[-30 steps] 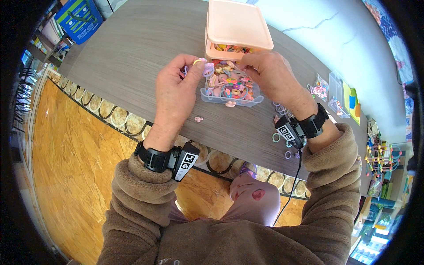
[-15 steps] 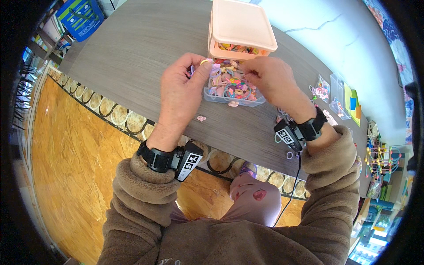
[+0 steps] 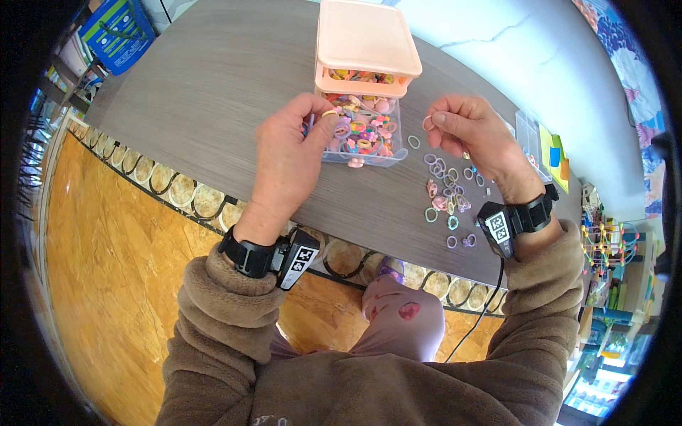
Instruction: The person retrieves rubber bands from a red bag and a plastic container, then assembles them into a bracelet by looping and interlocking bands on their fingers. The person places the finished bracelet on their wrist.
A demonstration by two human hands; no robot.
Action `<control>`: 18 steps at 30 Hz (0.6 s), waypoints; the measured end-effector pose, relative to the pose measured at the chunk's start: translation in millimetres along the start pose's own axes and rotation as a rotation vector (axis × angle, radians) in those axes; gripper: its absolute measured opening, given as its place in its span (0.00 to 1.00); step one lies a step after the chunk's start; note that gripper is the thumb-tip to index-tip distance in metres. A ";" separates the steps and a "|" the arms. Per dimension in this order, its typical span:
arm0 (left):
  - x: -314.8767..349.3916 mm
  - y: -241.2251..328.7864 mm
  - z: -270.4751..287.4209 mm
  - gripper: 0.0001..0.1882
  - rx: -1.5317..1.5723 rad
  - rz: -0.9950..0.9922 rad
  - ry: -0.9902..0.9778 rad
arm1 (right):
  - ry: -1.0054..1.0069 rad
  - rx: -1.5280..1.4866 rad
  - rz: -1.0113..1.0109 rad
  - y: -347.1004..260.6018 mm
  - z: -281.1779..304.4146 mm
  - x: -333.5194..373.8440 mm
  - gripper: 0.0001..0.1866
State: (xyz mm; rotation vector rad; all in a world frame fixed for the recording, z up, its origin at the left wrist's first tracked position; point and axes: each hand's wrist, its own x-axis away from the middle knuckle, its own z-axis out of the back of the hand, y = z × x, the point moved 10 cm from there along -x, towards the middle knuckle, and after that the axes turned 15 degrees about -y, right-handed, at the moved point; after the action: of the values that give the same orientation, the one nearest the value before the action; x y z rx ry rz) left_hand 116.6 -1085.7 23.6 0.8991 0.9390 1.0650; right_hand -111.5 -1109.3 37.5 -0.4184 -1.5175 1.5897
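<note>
A pulled-out clear drawer point(image 3: 389, 161) full of colourful small hair ties and clips juts from a peach drawer box point(image 3: 369, 39). At the drawer's left side, my left hand point(image 3: 288, 149) pinches a yellow hair tie point(image 3: 329, 113) between thumb and fingers. Part of a purple band also shows at that hand, and its palm is hidden. My right hand point(image 3: 469, 131) is raised over the table right of the drawer. Its thumb and forefinger grip a small pink hair tie point(image 3: 428, 122). Below it, several loose hair ties point(image 3: 451, 176) lie scattered on the tabletop.
The grey wooden table point(image 3: 192, 92) has a curved front edge close to my body. On its right stand a clear plastic container point(image 3: 527, 135) and a yellow card point(image 3: 553, 153). A blue bag point(image 3: 117, 35) is at far left. A black cable point(image 3: 483, 312) hangs from my right wrist device.
My right hand has moved right, away from the drawer, and now shows a pink hair tie in its fingers. My left hand stays by the drawer. The view has shifted slightly.
</note>
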 end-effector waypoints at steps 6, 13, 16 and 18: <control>2.0 2.6 0.8 0.06 -0.069 -0.013 0.012 | -0.057 0.312 -0.285 15.5 8.4 44.7 0.05; 3.1 4.4 4.6 0.06 -0.113 -0.028 0.034 | -0.128 0.956 -0.393 4.0 1.5 60.4 0.02; 2.9 7.1 1.3 0.06 -0.123 -0.044 0.024 | 0.039 0.983 -0.152 -26.6 -4.6 35.9 0.04; 3.4 8.8 0.8 0.07 -0.147 -0.051 0.027 | 0.079 1.039 0.059 -46.7 -18.8 15.2 0.05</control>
State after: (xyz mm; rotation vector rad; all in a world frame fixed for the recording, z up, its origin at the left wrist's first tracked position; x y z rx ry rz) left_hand 115.4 -1080.4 31.3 0.7375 0.8890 1.0896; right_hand -89.5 -1091.8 81.9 0.0724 -0.4673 2.1168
